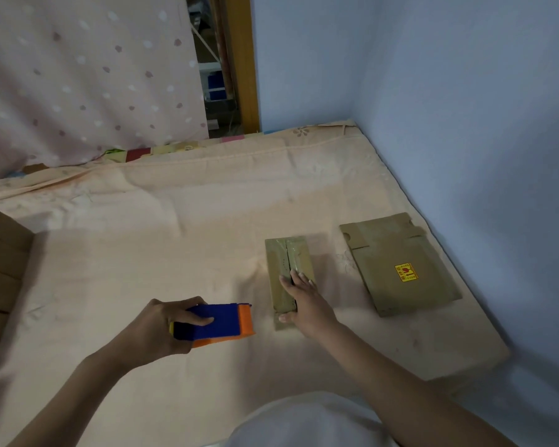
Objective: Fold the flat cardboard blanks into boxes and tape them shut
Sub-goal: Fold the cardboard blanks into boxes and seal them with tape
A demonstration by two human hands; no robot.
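Note:
A small folded cardboard box [288, 262] lies on the peach bed sheet [162, 227], its top flaps meeting along a glossy taped seam. My right hand [300, 298] rests flat on the box's near half, fingers spread over the seam. Left of it, my left hand [171, 324] grips a blue and orange tape dispenser [220, 324] just above the sheet, apart from the box. A stack of flat cardboard blanks [397, 269] with a yellow and red sticker lies to the right of the box.
More brown boxes [0, 272] are piled at the left edge. A blue wall [465, 124] runs along the mattress's right side and far corner. A dotted pink curtain [78, 75] hangs at the back left beside a yellow door frame [244, 59].

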